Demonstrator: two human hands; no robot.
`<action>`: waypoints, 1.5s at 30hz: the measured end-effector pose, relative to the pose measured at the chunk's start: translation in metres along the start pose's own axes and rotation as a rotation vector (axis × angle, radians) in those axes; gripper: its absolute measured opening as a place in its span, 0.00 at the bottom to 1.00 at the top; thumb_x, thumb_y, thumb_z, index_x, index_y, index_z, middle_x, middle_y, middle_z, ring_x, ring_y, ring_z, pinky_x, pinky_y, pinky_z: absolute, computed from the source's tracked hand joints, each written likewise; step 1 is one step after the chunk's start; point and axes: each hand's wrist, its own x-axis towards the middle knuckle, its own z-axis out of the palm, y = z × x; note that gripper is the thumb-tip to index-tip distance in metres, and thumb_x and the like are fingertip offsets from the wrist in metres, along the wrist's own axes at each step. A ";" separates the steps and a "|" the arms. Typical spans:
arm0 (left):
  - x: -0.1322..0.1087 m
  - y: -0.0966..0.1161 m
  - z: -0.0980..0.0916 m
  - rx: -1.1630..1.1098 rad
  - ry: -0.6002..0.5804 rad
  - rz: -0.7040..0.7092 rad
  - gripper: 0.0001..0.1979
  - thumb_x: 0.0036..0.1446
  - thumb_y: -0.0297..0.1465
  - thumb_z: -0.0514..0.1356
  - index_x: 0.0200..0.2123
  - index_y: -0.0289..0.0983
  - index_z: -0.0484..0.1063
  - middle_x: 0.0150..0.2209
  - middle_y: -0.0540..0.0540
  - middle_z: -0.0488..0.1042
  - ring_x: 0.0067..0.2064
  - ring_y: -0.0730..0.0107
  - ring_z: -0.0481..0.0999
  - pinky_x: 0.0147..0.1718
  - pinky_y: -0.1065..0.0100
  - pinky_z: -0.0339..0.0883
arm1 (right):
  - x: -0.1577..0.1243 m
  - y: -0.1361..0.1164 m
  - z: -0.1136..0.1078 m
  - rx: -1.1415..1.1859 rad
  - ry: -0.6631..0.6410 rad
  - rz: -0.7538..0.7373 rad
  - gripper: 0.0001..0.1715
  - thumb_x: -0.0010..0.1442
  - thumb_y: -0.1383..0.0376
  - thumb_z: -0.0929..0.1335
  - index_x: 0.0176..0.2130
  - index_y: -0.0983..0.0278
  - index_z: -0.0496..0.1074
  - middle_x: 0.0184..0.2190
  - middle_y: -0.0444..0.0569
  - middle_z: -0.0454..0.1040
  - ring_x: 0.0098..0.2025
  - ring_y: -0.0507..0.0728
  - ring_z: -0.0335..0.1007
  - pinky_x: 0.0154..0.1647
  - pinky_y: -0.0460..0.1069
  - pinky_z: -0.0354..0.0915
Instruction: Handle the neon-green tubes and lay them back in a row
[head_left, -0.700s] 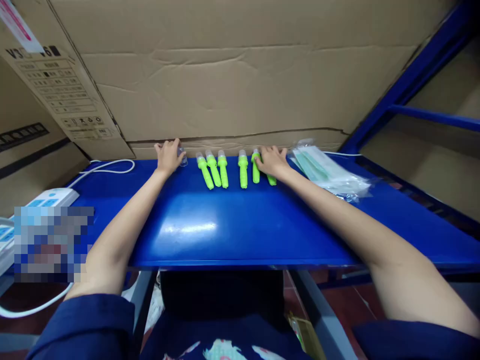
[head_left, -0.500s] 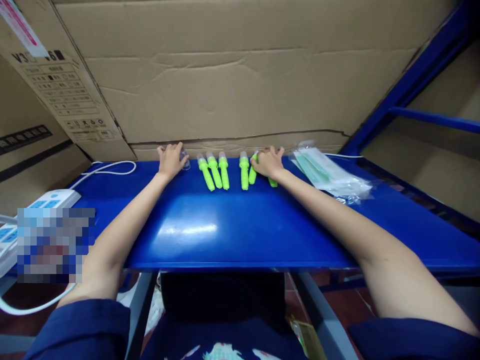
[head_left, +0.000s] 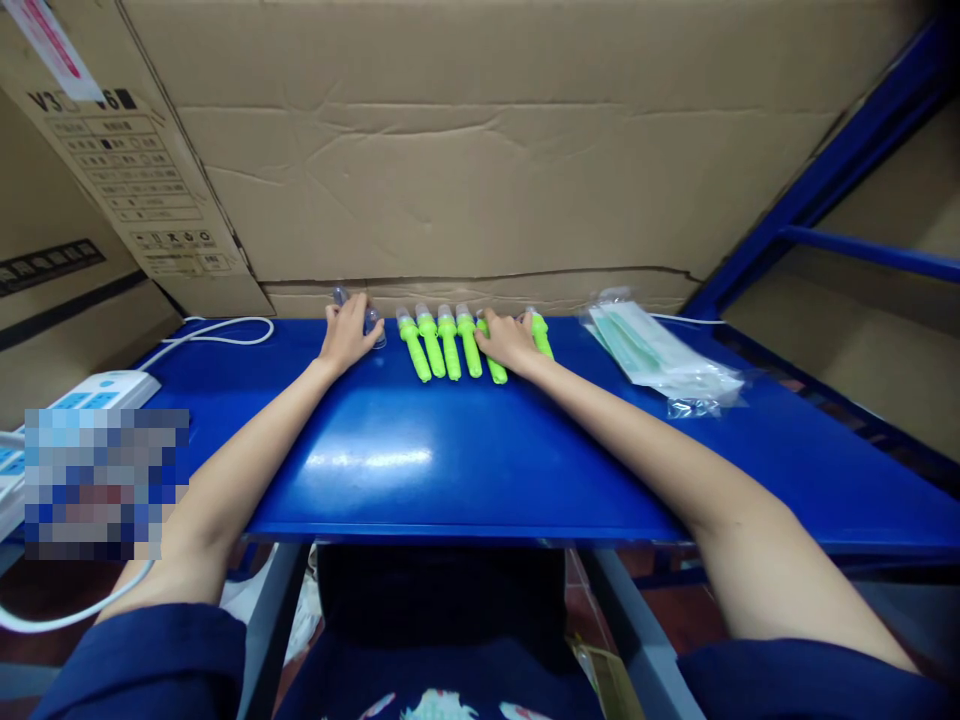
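Note:
Several bright green pens (head_left: 442, 342) with clear caps lie side by side at the far edge of a blue metal shelf (head_left: 450, 450). My right hand (head_left: 508, 340) rests flat on the rightmost green pens, pressing them against the row. My left hand (head_left: 346, 332) lies over small clear caps (head_left: 372, 324) at the left end of the row, fingers spread, gripping nothing.
A big cardboard box (head_left: 465, 150) stands right behind the pens. Clear plastic bags (head_left: 660, 352) with green contents lie to the right. A white power strip (head_left: 90, 392) and its white cable (head_left: 214, 330) sit on the left. A blue rack frame (head_left: 832, 170) rises at the right.
My right hand has slid left, pushing the right-hand green pens up against the others so the gap in the row has closed. My left hand has barely moved.

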 end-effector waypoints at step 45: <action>-0.004 0.039 0.029 -1.023 0.185 -0.300 0.24 0.54 0.47 0.68 0.45 0.42 0.63 0.30 0.50 0.76 0.32 0.65 0.80 0.29 0.68 0.69 | -0.052 0.005 0.003 0.489 0.285 -0.388 0.23 0.66 0.57 0.63 0.57 0.64 0.65 0.57 0.60 0.73 0.60 0.65 0.68 0.62 0.60 0.62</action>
